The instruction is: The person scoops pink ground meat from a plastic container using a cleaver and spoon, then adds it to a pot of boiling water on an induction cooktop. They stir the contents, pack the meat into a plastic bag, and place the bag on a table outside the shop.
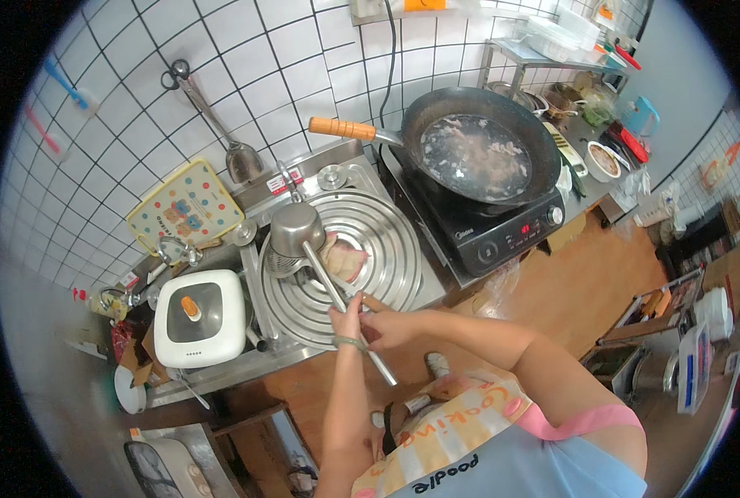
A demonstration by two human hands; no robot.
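My left hand [347, 320] grips the long steel handle of a metal ladle [296, 229], its bowl over the round ridged steel sink cover [395, 274]. Close beside it, my right hand [385, 325] holds a wooden-handled skimmer [281, 263], whose mesh lies beneath the ladle's bowl. A cloth [345, 258] rests on the sink cover. To the right, a dark wok [547, 159] with a wooden handle stands on a black induction cooker [501, 233]; pale pieces of food sit in its cloudy liquid.
A white lidded square pan [233, 317] stands left of the sink cover. Behind it a patterned cutting board [186, 202] leans on the tiled wall, where a spatula [243, 163] and scissors hang. Bowls and a white dish of food [603, 162] fill the counter beyond the wok.
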